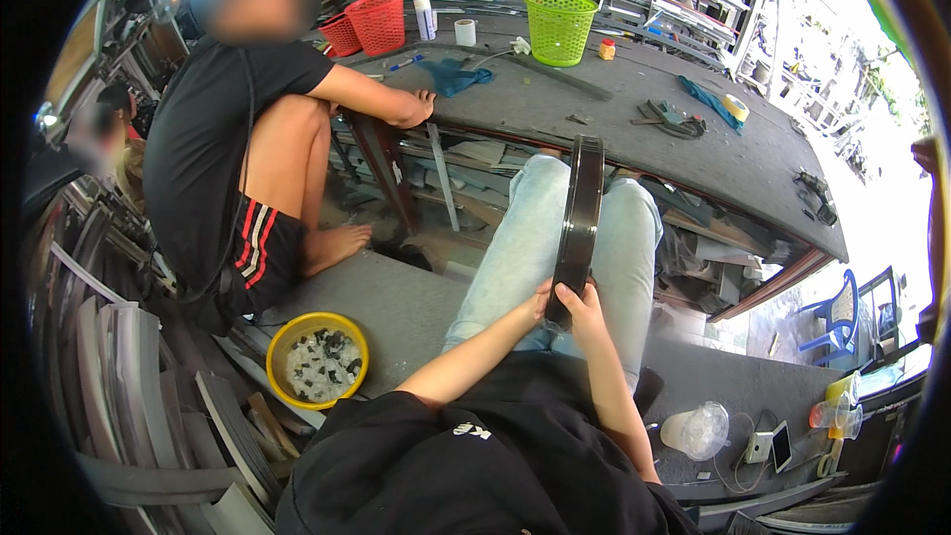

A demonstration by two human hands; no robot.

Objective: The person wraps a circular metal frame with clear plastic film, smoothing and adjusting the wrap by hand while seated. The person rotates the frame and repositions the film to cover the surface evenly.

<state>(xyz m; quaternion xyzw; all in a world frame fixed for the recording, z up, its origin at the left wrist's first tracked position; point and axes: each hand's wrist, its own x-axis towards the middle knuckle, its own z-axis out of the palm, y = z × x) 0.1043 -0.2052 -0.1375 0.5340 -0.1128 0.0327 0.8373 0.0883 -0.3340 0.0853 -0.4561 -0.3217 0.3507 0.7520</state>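
A long, dark brown glossy piece [580, 213], a profile or frame seen edge-on, rises from my lap between my knees toward the table. Its lower end is in both my hands. My left hand [542, 301] grips it from the left side, its fingers partly hidden behind the piece. My right hand [581, 307] is closed around the right side, with the thumb lying on the front face. The piece's far end stands in front of the table's near edge; I cannot tell whether they touch.
The grey table [634, 104] carries a green basket [560, 30], red baskets [376, 25], blue cloths and a tool [671, 119]. A co-worker [213, 119] crouches at left, a hand on the table edge. A yellow basin [274, 362] of scraps sits left; an iced drink [696, 431] stands right.
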